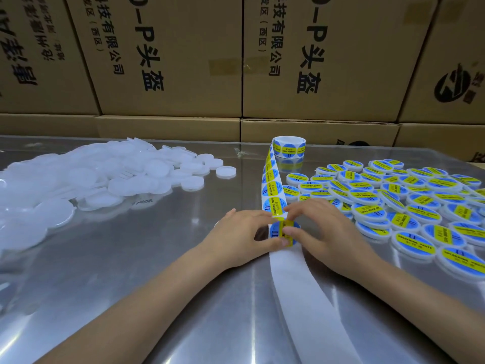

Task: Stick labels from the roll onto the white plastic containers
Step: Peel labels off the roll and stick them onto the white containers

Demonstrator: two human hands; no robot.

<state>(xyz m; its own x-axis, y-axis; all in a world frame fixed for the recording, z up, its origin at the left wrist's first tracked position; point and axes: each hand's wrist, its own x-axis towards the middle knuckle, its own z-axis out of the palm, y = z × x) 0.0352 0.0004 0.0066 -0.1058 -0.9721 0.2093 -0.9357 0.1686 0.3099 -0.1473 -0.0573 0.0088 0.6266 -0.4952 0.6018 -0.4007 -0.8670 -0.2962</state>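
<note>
Head view: a blue-and-yellow label (284, 230) is pinched between the curled fingers of the left hand (241, 233) and the right hand (324, 229) at mid-table, on the strip (271, 190) running from the roll (288, 147) at the far edge. Bare backing paper (301, 292) trails near. Unlabelled white containers (105, 177) are heaped at the left; labelled containers (409, 206) are spread at the right on the steel table (157, 258).

Labels (273, 189): blue discs crossed by a yellow band with dark print. Unlabelled containers (86, 177): translucent white. Backing strip (296, 279): plain white. Tabletop (157, 258): reflective silver-grey. Cartons (168, 56): brown, black lettering.
</note>
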